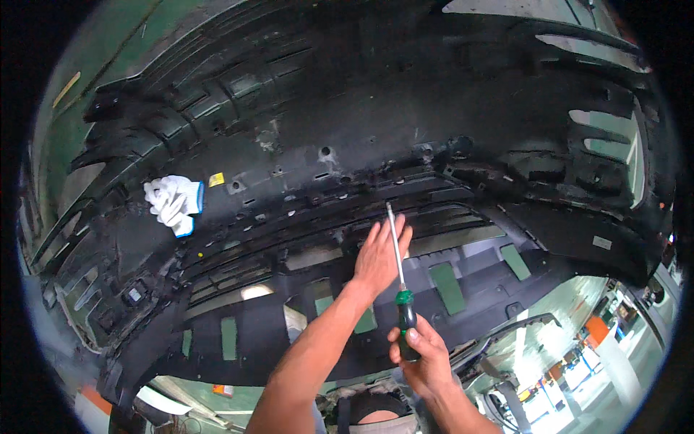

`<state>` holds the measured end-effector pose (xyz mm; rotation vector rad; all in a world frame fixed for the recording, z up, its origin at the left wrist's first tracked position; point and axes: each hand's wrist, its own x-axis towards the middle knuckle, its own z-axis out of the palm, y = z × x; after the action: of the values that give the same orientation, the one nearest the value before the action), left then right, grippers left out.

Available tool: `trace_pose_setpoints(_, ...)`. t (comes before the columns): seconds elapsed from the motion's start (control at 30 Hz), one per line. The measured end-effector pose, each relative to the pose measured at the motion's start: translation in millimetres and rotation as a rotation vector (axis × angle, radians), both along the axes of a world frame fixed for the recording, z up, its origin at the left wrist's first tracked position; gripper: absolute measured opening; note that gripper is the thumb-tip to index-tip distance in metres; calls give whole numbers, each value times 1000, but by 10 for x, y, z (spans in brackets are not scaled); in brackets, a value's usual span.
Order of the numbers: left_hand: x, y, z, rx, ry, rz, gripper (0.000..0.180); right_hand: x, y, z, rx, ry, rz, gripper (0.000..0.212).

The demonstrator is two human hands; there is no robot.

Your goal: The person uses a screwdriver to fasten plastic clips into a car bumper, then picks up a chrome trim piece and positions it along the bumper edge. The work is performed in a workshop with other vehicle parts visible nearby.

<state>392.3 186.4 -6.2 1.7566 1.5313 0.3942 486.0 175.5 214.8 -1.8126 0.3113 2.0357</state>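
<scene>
My right hand is closed round the lower end of a screwdriver with a green and black handle. Its long metal shaft points away from me, with the tip over the middle of a large black car bumper, inner side up. My left hand reaches forward with fingers stretched out over the bumper's slotted lower section. The shaft passes in front of its fingers; whether they touch it or the bumper, I cannot tell.
White work gloves with blue cuffs lie on the bumper's left part, beside a small yellow label. A white sticker is on the right. Green floor shows through the openings. Shelving with coloured items stands at the lower right.
</scene>
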Motion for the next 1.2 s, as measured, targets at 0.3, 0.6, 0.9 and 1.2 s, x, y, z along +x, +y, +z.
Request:
trace_pose_setpoints(0.3,-1054,-1189,353,-249,80,126,46,-502,-577,-306,-28,126,29,38)
trace_pose_setpoints(0.6,-1538,-1121,419,-343,-51,448,17,-582,-725,-428,4,-20,345,22)
trace_pose_setpoints(0.9,-2319,-1658,1180,-574,-256,823,11,-785,-1120,-504,113,-39,572,29)
trace_pose_setpoints(1.2,-2728,-2752,2740,-653,-739,802,25,-1739,-1749,301,154,-53,821,26)
